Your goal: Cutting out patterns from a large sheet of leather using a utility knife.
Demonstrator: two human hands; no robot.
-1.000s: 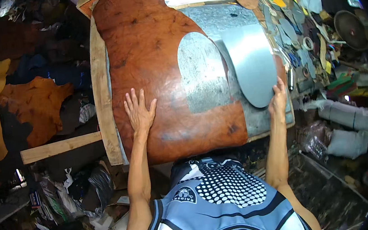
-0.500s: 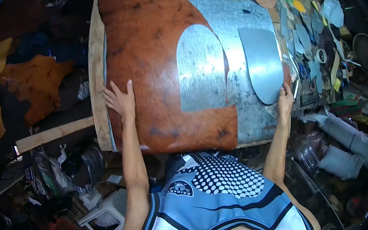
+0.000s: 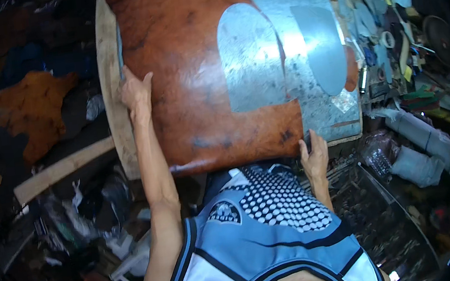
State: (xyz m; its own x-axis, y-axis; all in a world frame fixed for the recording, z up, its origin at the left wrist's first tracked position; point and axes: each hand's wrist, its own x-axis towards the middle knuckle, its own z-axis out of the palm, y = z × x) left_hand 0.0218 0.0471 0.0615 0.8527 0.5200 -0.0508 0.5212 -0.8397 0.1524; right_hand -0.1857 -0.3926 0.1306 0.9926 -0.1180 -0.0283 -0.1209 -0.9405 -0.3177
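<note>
A large brown leather sheet [image 3: 186, 89] covers the left and middle of a metal-topped board [image 3: 311, 114]. Through a round-topped cut-out in the leather, the bare metal shows. My left hand [image 3: 137, 95] rests at the leather's left edge, thumb spread away from the fingers, partly over the wooden strip. At the near right corner of the leather is my right hand [image 3: 316, 155], fingers and thumb apart; whether it touches the corner is unclear. A grey rounded template [image 3: 323, 49] lies on the metal further right, with a small brown leather piece [image 3: 351, 68] beside it.
A wooden strip [image 3: 113, 86] borders the board's left side, and a wooden bar [image 3: 64, 170] juts out from it. Tape roll [image 3: 388, 40] and scraps clutter the right side. Wrapped rolls [image 3: 425, 140] lie at the lower right. Leather pieces [image 3: 33, 109] hang or lie at the far left.
My right hand has left the grey template's lower edge and come nearer, to the leather's near right corner. My left hand has slid farther up the left edge. The whole view has shifted.
</note>
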